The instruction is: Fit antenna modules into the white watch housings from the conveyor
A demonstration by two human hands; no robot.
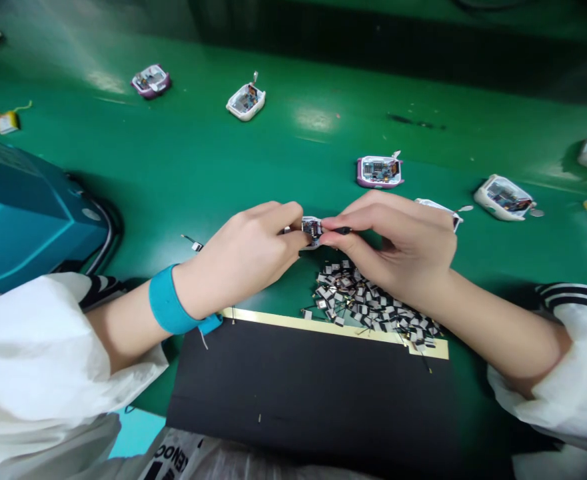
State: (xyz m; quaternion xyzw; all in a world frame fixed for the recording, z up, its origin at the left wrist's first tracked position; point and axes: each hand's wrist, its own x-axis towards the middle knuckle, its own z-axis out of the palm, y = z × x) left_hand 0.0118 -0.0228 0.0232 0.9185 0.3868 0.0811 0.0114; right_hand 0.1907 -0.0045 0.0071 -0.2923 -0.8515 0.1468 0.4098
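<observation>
Hands at a green bench (183,180), seen from above. The left hand (260,243) is closed on a small open case (312,228), its thumb and fingers gripping the left end. The right hand (403,243) meets it from the other side: thumb and forefinger are pinched together on a slim dark piece (343,231), their tips at the right edge of the case. Whether this piece is a tool or a part cannot be told.

The case thus lies between the two sets of fingertips, just above the bench. The left grip probably serves to steady it, and the narrow right pinch suits fine work; the open side faces up, apparently so that the circuit board inside stays in sight.

A pile of small parts (343,293) lies just below the right hand, presumably for short reaches; its lower edge spreads onto the pale strip (293,323) along a black mat (298,393). One loose part (196,246) rests beside the left wrist, which wears a blue band (166,300).

Beyond the hands, a purple case (380,171) and a white case (504,197) sit well apart, open side up, perhaps to keep their boards untouched.
</observation>
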